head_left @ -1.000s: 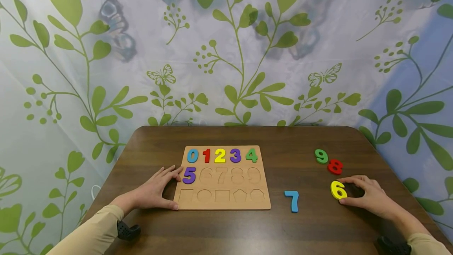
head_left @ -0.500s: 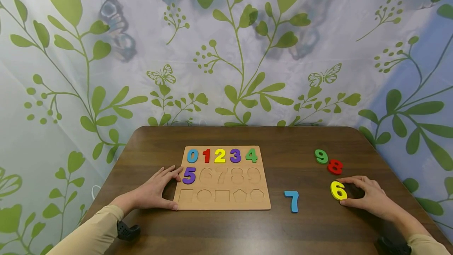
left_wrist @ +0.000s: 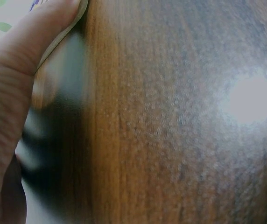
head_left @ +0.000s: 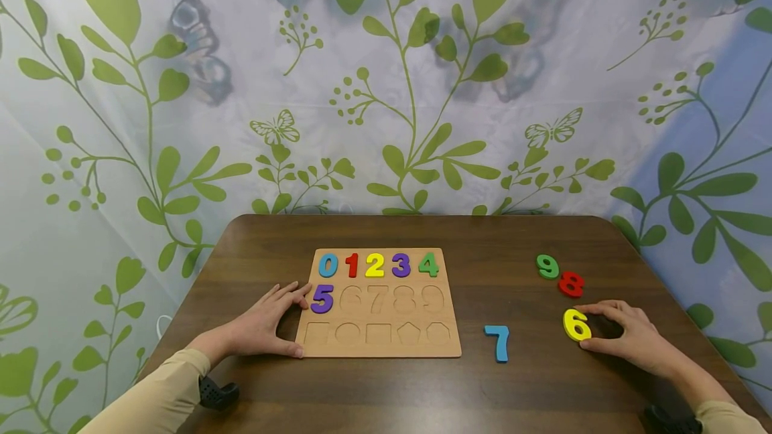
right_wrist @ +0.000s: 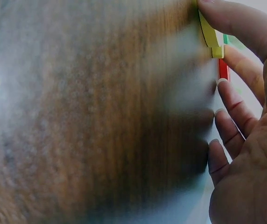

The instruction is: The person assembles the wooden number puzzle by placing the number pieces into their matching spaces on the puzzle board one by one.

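Observation:
A wooden number puzzle board (head_left: 386, 317) lies flat on the table. Blue 0 (head_left: 328, 265), red 1 (head_left: 352, 265), yellow 2 (head_left: 375, 265), purple 3 (head_left: 401, 265) and green 4 (head_left: 429, 264) fill its top row. Purple 5 (head_left: 322, 299) sits at the left of the middle row, beside bare recesses. My left hand (head_left: 259, 323) rests spread at the board's left edge, thumb touching the near corner. At the right, my right hand (head_left: 627, 333) pinches the yellow number 6 (head_left: 577, 325) between thumb and index finger, at the tabletop; its yellow edge (right_wrist: 210, 32) shows in the right wrist view.
A blue 7 (head_left: 498, 343) lies between the board and my right hand. Behind the 6, a green 9 (head_left: 547, 266) and a red 8 (head_left: 571, 284) lie close together. The dark wooden table (head_left: 386, 394) ends at a leaf-patterned curtain (head_left: 386, 86).

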`<state>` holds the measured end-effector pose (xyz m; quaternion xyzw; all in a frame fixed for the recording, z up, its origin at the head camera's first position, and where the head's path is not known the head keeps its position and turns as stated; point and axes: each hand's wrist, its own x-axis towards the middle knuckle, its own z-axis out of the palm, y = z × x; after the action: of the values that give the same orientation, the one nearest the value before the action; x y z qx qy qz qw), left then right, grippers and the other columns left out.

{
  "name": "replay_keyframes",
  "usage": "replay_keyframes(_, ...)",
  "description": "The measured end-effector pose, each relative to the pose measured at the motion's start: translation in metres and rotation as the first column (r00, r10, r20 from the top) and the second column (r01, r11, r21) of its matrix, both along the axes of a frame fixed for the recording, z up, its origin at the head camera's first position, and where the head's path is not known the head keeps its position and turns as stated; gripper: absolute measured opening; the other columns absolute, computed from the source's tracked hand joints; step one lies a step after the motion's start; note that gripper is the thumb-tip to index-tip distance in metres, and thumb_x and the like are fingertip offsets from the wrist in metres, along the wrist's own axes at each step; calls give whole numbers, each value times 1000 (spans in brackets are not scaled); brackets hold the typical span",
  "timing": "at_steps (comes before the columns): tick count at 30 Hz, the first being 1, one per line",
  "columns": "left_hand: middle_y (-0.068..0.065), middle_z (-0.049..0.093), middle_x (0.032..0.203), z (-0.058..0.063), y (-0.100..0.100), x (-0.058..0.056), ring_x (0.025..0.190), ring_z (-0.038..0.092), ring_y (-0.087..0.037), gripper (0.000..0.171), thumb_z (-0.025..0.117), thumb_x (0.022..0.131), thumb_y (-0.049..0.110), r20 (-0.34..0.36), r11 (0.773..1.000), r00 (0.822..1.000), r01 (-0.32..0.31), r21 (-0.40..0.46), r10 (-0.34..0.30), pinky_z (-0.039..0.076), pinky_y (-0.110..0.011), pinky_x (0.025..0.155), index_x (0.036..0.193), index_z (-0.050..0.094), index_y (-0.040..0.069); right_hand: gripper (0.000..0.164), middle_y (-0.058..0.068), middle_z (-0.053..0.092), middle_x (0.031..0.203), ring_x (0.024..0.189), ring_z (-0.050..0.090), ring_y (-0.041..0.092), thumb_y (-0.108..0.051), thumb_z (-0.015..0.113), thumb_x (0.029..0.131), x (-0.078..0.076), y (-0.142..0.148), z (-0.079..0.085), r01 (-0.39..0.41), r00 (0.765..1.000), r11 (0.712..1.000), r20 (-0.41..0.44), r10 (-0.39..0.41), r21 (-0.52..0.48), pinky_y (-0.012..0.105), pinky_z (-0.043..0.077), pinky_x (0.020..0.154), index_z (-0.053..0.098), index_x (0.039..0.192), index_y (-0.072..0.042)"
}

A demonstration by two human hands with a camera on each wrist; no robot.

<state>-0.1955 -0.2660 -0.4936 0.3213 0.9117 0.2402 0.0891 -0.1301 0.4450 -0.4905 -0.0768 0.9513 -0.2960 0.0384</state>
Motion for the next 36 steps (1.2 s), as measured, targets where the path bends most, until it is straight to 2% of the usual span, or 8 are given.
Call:
replay_keyframes(4,-9,31,165,0,0,0,153,20,-41,73,77,76,71,0,1000,1000,2,2,-2,7,-66,120,124,51,23,63,16,45,133,120,30,45,-39,84,85,1,0,0,6,1000,1000,-1,-6,-6,56,27,84,62,137,-12)
replay_keyframes(10,-9,31,165,-1,0,1,153,20,-41,73,77,76,72,3,1000,1000,3,5,-3,7,-67,120,125,51,23,63,16,44,133,121,28,50,-39,85,84,1,0,-1,11,1000,1000,-8,-11,-17,64,26,87,63,137,-11)
replay_keyframes(14,-8,31,165,-1,0,1,153,20,-41,73,77,76,72,0,1000,1000,2,2,-2,7,-67,120,125,51,23,63,16,46,131,120,29,49,-40,85,84,1,-1,-1,15,1000,1000,-22,-16,-6,64,27,86,63,136,-11)
replay_keyframes(19,-8,30,166,-1,0,1,153,20,-40,74,77,76,71,-8,1000,1000,3,-4,-3,8,-66,119,126,52,23,62,13,50,126,116,34,44,-43,84,84,2,-3,1,24,999,1000,-30,-24,19,57,28,83,64,136,-13)
replay_keyframes(26,-8,30,166,0,0,2,153,20,-41,74,78,76,70,-12,1000,1000,6,-1,-6,8,-66,120,126,52,22,62,8,56,114,107,40,31,-46,83,84,-3,-6,2,41,999,997,-29,-39,66,45,31,79,64,133,-12)
replay_keyframes(31,-9,30,166,0,0,2,152,20,-41,74,78,77,69,-7,1000,1000,10,4,-10,7,-67,119,126,52,21,60,6,54,105,100,39,28,-45,83,84,-7,-14,2,46,998,996,-47,-43,72,41,33,76,64,128,-8)
replay_keyframes(36,-9,31,165,0,0,1,152,20,-41,74,78,77,69,-8,1000,1000,9,1,-9,8,-67,119,125,51,21,58,4,52,98,97,39,26,-46,84,83,-12,-26,5,45,996,996,-75,-39,80,39,33,75,65,123,-9)
